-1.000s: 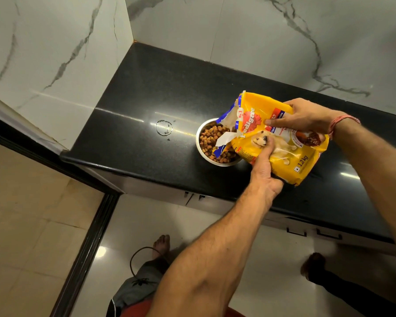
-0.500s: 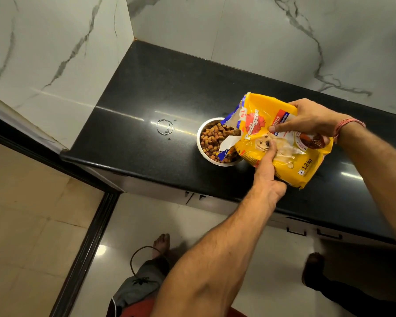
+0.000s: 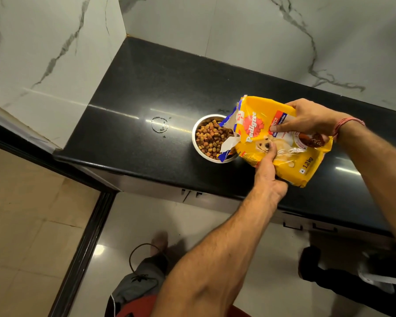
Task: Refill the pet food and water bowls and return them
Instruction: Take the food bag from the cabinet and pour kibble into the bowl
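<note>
A round steel bowl (image 3: pixel 198 129) full of brown kibble (image 3: pixel 209 139) stands near the front edge of the black counter (image 3: pixel 146 88). A yellow dog food bag (image 3: pixel 256 126) is tilted to the left, its torn open mouth over the bowl's right side. My left hand (image 3: pixel 269 170) grips the bag from below at its near edge, thumb on the front. My right hand (image 3: pixel 306 118) holds the bag's upper far side, with a red thread on the wrist.
A ring-shaped water mark (image 3: pixel 159 124) lies on the counter left of the bowl. White marble walls (image 3: pixel 238 30) close the counter at the back and left. Cabinet handles (image 3: pixel 309 226) sit under the counter edge. My bare foot (image 3: pixel 159 241) stands on the glossy floor below.
The bag has shifted slightly to the right and up over the bowl, both hands moving with it. The bowl stays in place with its kibble.
</note>
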